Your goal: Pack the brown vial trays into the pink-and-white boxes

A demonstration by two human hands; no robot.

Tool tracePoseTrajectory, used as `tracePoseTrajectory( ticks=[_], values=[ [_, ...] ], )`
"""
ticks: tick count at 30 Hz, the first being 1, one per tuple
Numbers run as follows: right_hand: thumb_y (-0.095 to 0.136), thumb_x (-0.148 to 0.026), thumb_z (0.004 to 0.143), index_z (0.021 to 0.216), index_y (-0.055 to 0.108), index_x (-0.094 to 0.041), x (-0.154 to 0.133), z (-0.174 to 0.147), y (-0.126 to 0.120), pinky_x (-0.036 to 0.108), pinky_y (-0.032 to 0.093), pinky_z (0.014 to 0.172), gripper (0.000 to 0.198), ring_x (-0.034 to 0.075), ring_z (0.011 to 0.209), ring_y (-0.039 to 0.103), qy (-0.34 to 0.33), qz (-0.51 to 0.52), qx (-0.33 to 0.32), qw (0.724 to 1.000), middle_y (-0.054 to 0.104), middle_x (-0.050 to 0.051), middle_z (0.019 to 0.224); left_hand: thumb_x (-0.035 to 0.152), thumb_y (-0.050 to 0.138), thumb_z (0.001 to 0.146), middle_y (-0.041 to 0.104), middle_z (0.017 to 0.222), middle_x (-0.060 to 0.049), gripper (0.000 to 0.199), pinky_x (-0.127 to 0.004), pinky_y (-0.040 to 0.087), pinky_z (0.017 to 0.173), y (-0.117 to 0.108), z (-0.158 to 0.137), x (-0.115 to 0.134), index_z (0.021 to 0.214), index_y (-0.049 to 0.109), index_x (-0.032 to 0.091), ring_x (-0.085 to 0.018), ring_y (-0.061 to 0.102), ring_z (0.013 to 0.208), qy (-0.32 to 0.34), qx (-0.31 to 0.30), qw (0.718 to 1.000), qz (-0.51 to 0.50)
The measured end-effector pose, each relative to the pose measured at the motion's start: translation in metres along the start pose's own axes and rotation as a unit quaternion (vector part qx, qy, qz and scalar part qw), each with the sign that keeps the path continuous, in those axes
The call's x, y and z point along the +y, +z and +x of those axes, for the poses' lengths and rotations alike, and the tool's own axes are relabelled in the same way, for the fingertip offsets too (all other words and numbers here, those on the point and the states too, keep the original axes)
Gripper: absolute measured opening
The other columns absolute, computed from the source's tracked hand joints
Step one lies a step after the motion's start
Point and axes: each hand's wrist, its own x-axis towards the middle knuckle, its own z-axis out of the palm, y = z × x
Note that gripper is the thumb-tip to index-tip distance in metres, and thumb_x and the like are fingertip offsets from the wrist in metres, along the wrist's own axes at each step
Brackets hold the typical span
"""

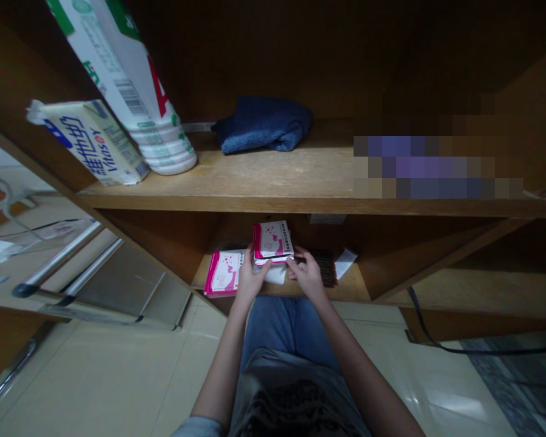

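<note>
Low in the wooden cabinet, a small stack of pink-and-white printed packets (272, 238) is between my two hands, above the lower shelf. My left hand (253, 278) grips its near left corner, the thumb along the front edge. On the right side, my right hand (307, 273) holds it with thumb and fingers. More pink-and-white packets (225, 271) of the same print lie on the shelf just left of my left hand. A white sheet or packet (276, 275) shows beneath the held stack. Beside my right hand lies a row of dark, thin pieces (326, 268), partly hidden by it.
A white slip (345, 263) lies at the lower shelf's right. The upper shelf (273, 182) juts out above my hands, bearing a tall white bottle (131, 91), a Vitasoy carton (93, 142) and a folded blue cloth (266, 125). A black cable (430, 337) hangs at right.
</note>
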Motion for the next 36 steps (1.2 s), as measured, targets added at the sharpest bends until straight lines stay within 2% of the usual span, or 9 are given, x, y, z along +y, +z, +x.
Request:
tracePoseTrajectory(
  ticks=[4,9,15,19,23,26,30,34,36],
  values=[
    [0.063,-0.054,0.068,0.107,0.059,-0.014,0.005,0.005,0.003,0.024,0.054,0.045,0.056,0.008,0.048,0.059,-0.017,0.006,0.002,1.000,0.056,0.008,0.100,0.031,0.065,0.073,0.060,0.116,-0.011,0.054,-0.039,0.042,0.097,0.004,0.005,-0.001,0.122,0.049,0.017,-0.023,0.057,0.109,-0.015,0.001,0.999,-0.044],
    [0.062,-0.052,0.071,0.095,0.061,-0.013,0.010,0.006,0.008,0.026,0.056,0.049,0.046,0.011,0.054,0.063,-0.051,0.016,0.024,0.998,0.055,0.007,0.095,0.033,0.067,0.072,0.061,0.115,-0.012,0.056,-0.038,0.044,0.095,0.006,0.005,0.001,0.122,0.050,0.016,-0.022,0.059,0.106,-0.031,0.013,0.995,-0.090],
    [0.059,-0.044,0.078,0.085,0.060,-0.016,-0.005,-0.006,0.016,0.023,0.053,0.051,0.029,0.011,0.058,0.064,-0.107,0.028,0.065,0.992,0.051,0.003,0.090,0.035,0.067,0.072,0.061,0.115,-0.013,0.054,-0.039,0.044,0.096,0.006,0.000,0.008,0.121,0.053,0.016,-0.023,0.058,0.107,-0.037,0.055,0.993,-0.096],
    [0.059,-0.039,0.079,0.082,0.061,-0.017,-0.022,-0.018,0.024,0.022,0.049,0.046,0.022,0.009,0.052,0.060,-0.142,0.019,0.087,0.986,0.051,0.001,0.082,0.036,0.066,0.073,0.062,0.115,-0.012,0.051,-0.038,0.043,0.096,-0.005,-0.007,0.024,0.119,0.055,0.017,-0.023,0.059,0.106,-0.012,0.111,0.993,-0.044],
    [0.063,-0.039,0.076,0.075,0.064,-0.018,-0.030,-0.030,0.042,0.021,0.043,0.038,0.022,0.007,0.043,0.052,-0.136,0.018,0.090,0.987,0.052,-0.001,0.072,0.039,0.064,0.075,0.061,0.118,-0.010,0.048,-0.038,0.042,0.094,-0.027,-0.015,0.038,0.118,0.057,0.020,-0.024,0.057,0.107,0.015,0.185,0.981,0.060],
    [0.063,-0.038,0.076,0.079,0.067,-0.018,-0.031,-0.042,0.057,0.023,0.046,0.041,0.020,0.009,0.045,0.054,-0.142,0.015,0.048,0.989,0.054,0.000,0.074,0.040,0.060,0.077,0.063,0.116,-0.010,0.043,-0.036,0.042,0.093,-0.045,-0.021,0.045,0.116,0.059,0.021,-0.023,0.058,0.106,0.031,0.239,0.964,0.109],
    [0.059,-0.036,0.080,0.100,0.067,-0.020,-0.030,-0.060,0.075,0.025,0.051,0.049,0.027,0.012,0.057,0.059,-0.147,-0.001,-0.064,0.987,0.054,0.003,0.081,0.039,0.057,0.080,0.062,0.116,-0.010,0.039,-0.034,0.042,0.092,-0.067,-0.028,0.043,0.114,0.059,0.019,-0.022,0.058,0.105,0.047,0.309,0.940,0.138],
    [0.057,-0.031,0.081,0.118,0.058,-0.025,-0.023,-0.072,0.081,0.026,0.054,0.057,0.038,0.014,0.071,0.060,-0.155,-0.041,-0.165,0.973,0.054,0.005,0.096,0.041,0.058,0.079,0.063,0.109,-0.009,0.039,-0.035,0.044,0.087,-0.079,-0.039,0.017,0.111,0.057,0.018,-0.022,0.060,0.095,0.006,0.336,0.930,0.146],
    [0.057,-0.029,0.081,0.123,0.055,-0.027,-0.018,-0.074,0.080,0.028,0.055,0.062,0.042,0.015,0.075,0.060,-0.166,-0.071,-0.192,0.965,0.054,0.005,0.102,0.042,0.057,0.078,0.063,0.105,-0.010,0.040,-0.035,0.046,0.081,-0.080,-0.045,0.001,0.111,0.054,0.018,-0.022,0.061,0.089,-0.030,0.332,0.933,0.138]
  ],
)
